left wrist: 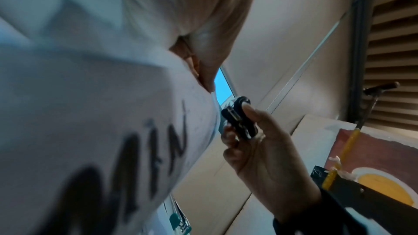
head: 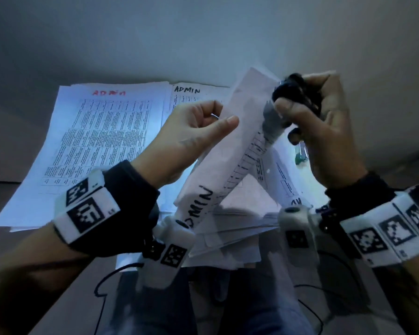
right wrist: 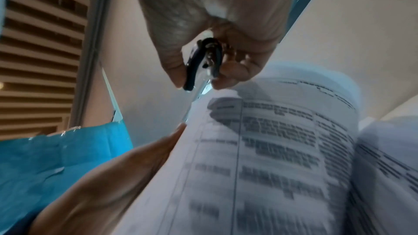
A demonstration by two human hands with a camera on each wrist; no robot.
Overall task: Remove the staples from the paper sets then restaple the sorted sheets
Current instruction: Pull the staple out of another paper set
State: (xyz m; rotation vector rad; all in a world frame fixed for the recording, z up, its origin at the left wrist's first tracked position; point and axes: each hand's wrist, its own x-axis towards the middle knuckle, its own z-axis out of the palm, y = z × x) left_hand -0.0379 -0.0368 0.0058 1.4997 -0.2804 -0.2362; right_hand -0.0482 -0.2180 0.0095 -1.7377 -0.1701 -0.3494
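Between the two raised hands, a paper set point(head: 230, 151) marked "ADMIN" in black hangs tilted above the surface point(head: 46, 68), its pages bowed and partly blurred. Along its left edge, the left hand point(head: 189, 139) grips it, thumb stretched flat on the front sheet and the fingers point(head: 211, 112) curled in behind. At the set's top corner, the right hand point(head: 324, 131) pinches a black staple remover point(head: 298, 97) between thumb and curled fingers; the right wrist view shows the tool's metal tip point(right wrist: 199, 88) pointing down just beside the upper edge of the printed page point(right wrist: 282, 149), though whether it touches the paper cannot be told. Beyond the left fingers, a stack of printed sheets point(head: 102, 141) headed "ADMIN" in red lies flat on the surface, with another sheet point(head: 186, 93) headed "ADMIN" in black beside it. Below the right fingers, a small green object point(head: 301, 157) rests near more loose sheets point(head: 240, 238), too small to identify.
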